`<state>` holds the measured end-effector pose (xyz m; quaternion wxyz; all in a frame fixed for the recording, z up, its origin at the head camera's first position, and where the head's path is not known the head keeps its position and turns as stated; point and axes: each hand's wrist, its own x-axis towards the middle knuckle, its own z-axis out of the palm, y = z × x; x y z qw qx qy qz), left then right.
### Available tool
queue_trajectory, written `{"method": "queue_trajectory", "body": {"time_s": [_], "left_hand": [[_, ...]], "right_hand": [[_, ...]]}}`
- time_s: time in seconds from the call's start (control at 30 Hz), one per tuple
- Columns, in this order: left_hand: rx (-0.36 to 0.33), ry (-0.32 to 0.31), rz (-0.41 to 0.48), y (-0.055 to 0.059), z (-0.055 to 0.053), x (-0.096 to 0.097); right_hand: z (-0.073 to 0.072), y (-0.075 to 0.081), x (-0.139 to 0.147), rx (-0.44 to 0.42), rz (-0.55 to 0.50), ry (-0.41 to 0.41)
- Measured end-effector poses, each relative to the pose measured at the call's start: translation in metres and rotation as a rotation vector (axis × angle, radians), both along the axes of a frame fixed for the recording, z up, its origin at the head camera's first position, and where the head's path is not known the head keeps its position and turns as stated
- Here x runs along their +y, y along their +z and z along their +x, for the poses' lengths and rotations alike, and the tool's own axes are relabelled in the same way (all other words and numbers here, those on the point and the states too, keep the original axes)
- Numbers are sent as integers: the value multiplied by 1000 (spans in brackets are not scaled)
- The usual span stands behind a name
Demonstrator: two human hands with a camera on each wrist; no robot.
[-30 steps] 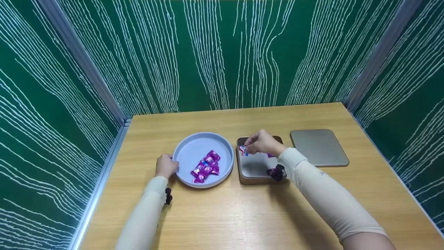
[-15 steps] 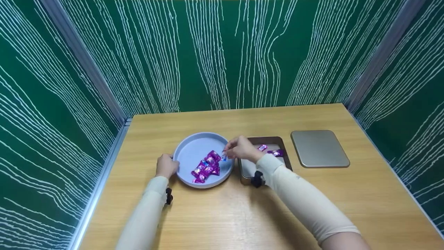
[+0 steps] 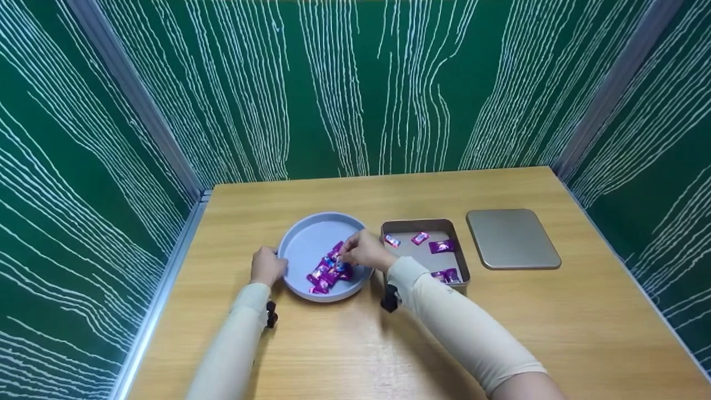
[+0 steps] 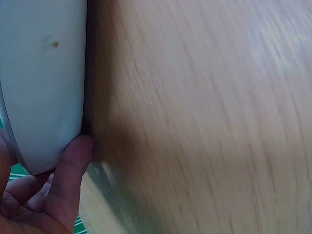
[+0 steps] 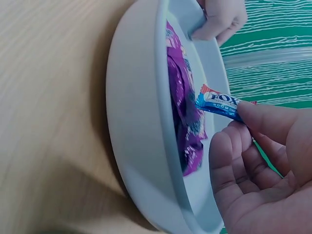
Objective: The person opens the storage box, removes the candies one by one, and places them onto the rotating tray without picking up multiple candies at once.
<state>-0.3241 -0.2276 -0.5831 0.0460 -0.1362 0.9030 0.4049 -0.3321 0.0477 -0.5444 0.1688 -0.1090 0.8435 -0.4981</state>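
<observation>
Sweet (image 5: 222, 103), red/white/blue wrapper, is pinched between thumb and fingertips of the right hand (image 3: 367, 250); the other fingers are loosely bent. It is held over the bowl (image 3: 311, 233), by the pile (image 3: 325, 275) of mostly purple sweets just left of that hand; whether the pile is touched cannot be told. Bowl is gripped at its rim by the left hand (image 3: 268, 265), thumb over the inside, fingers at the outer wall and lower edge; nothing else is seen held there. Tin (image 3: 417, 256) is set just right of the right hand, uncovered. About five sweets are seen in it, spread out; its near left corner is hidden by the right forearm (image 3: 461, 322), so the count can't be closed. Lid (image 3: 514, 239) is laid flat on the surface (image 3: 344, 344), right of the right hand beyond the tin, well apart from it. Progress judged partway: tin is opened, bowl is steadied, one sweet is picked up but not yet released. Sweets are split between both containers; neither is cleared, and the lid is not back on.
</observation>
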Motion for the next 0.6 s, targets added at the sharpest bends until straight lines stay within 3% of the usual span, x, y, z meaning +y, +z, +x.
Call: {"method": "queue_trajectory", "body": {"time_s": [0.43,0.47,0.6], "left_hand": [[75,-18,-75,-2,1,0],[92,-30,-61,-12,-4,-5],[77,-22,-47,-11,-6,-6]], "right_hand": [[9,-14,-15,27,59,-42],[9,-14,-15,27,66,-46],[7,-14,-15,33,99,-55]]}}
